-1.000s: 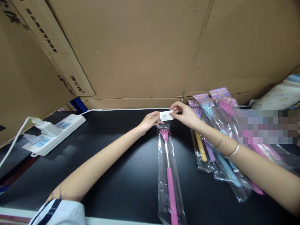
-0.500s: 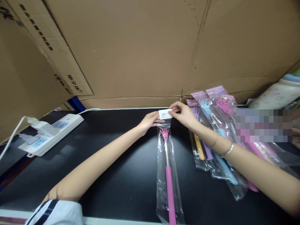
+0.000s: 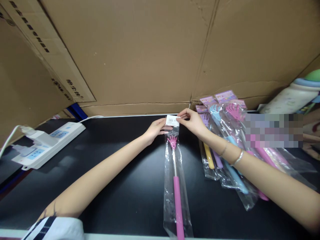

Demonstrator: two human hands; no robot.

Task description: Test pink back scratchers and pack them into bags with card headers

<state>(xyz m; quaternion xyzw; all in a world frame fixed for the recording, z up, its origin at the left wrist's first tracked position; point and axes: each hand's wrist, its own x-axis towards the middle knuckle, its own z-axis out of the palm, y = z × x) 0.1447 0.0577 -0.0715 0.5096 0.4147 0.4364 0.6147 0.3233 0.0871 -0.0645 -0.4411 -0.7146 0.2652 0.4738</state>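
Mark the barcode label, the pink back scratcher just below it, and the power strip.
Barcode label (image 3: 172, 120): head view, middle of its printed face.
Pink back scratcher (image 3: 177, 191): head view, upper handle.
Power strip (image 3: 51, 149): head view, white casing near its middle.

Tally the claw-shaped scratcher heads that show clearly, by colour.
Pink: 2 (the head in the middle bag; the pink head in the pile at right)
Blue: 1 (the blue head)
Purple: 1 (the purple head)
Total: 4 in clear view; more may be hidden.
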